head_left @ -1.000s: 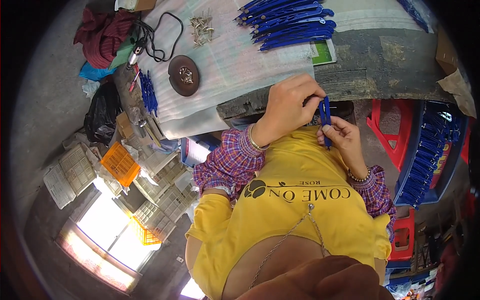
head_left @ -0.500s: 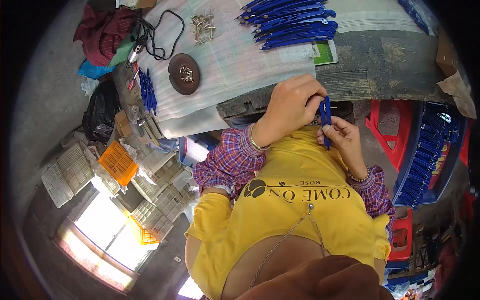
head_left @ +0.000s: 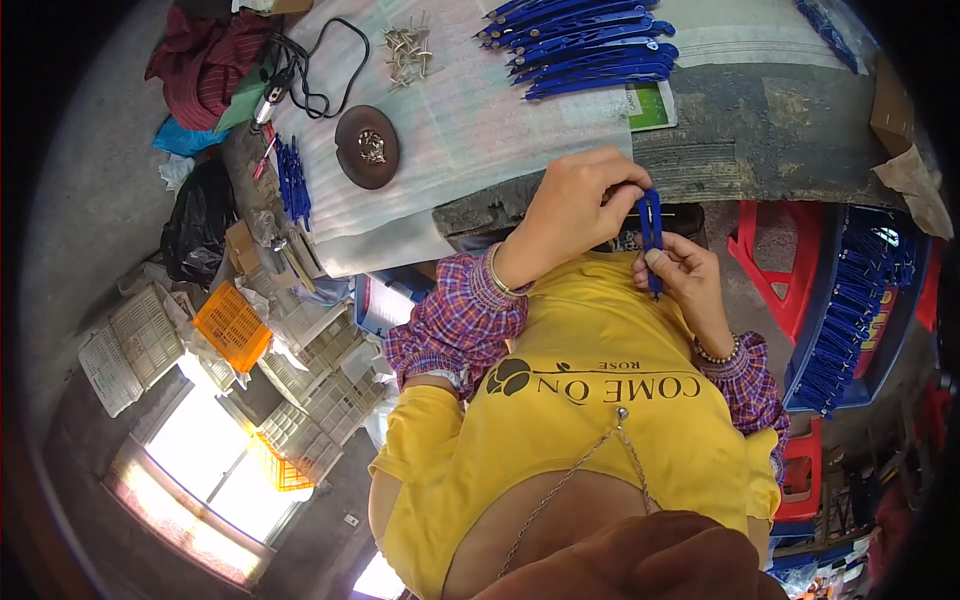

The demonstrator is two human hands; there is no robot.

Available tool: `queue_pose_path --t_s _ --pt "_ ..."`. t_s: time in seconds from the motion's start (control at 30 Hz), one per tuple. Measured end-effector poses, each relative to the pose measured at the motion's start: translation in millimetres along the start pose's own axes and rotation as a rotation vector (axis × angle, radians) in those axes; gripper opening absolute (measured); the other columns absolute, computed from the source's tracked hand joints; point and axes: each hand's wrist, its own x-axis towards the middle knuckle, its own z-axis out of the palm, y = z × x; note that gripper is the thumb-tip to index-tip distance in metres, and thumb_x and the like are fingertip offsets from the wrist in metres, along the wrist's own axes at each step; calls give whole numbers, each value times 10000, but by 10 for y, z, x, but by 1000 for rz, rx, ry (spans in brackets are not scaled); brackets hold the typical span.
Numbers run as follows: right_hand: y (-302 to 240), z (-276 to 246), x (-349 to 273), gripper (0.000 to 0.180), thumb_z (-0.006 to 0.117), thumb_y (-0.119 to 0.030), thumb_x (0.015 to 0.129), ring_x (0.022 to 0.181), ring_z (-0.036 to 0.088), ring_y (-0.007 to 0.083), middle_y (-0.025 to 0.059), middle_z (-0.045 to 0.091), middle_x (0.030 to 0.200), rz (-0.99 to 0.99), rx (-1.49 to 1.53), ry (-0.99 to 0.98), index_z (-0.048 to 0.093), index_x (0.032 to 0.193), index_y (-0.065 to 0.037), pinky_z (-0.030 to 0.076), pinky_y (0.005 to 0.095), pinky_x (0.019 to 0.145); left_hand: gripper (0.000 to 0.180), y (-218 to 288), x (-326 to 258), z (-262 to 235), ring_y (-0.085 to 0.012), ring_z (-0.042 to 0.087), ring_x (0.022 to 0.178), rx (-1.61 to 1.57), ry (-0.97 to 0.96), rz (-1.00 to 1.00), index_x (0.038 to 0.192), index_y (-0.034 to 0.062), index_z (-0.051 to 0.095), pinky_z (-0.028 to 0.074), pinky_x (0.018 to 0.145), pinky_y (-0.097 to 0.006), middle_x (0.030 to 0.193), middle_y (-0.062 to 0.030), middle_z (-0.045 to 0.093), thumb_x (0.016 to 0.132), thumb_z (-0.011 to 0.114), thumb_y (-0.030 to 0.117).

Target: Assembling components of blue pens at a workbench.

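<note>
My left hand (head_left: 575, 215) and my right hand (head_left: 682, 272) meet in front of my yellow shirt, just below the table's edge. Both pinch one narrow blue plastic piece (head_left: 650, 235) that stands upright between them. The left fingers grip its upper end and the right fingertips hold its lower end. A heap of the same blue pieces (head_left: 590, 45) lies on the white sheet (head_left: 470, 120) over the table. A round brown dish (head_left: 367, 147) with small metal parts sits to the left of my hands, and loose metal parts (head_left: 405, 50) lie beyond it.
More blue pieces (head_left: 290, 180) lie at the table's left end beside a black cable (head_left: 320, 70). A blue bin (head_left: 860, 310) of blue pieces and a red stool (head_left: 770, 250) stand at the right. An orange crate (head_left: 232, 325) and white crates are at the left.
</note>
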Motion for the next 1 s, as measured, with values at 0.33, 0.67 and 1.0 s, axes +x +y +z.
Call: queue_pose_path --t_s 0.33,0.67,1.0 --pt "-27 14 0 197 546 -45 889 712 589 92 70 630 829 8 13 11 572 1060 50 493 213 662 89 5 -10 48 -192 588 590 57 36 20 831 6 650 463 536 -272 737 -93 606 750 637 40" --pt "26 -19 14 227 530 -47 897 708 600 108 68 623 826 -15 -17 0 563 1105 37 513 236 658 55 30 10 120 -309 569 640 199 104 100 779 26 605 456 564 -362 716 -116 571 729 629 32" --pt "14 -9 9 212 528 -54 900 702 596 103 65 625 826 0 -15 8 568 1087 37 509 233 655 45 -50 44 -12 -109 607 661 -562 9 -215 823 -35 595 498 587 -224 778 -76 626 791 566 -48"
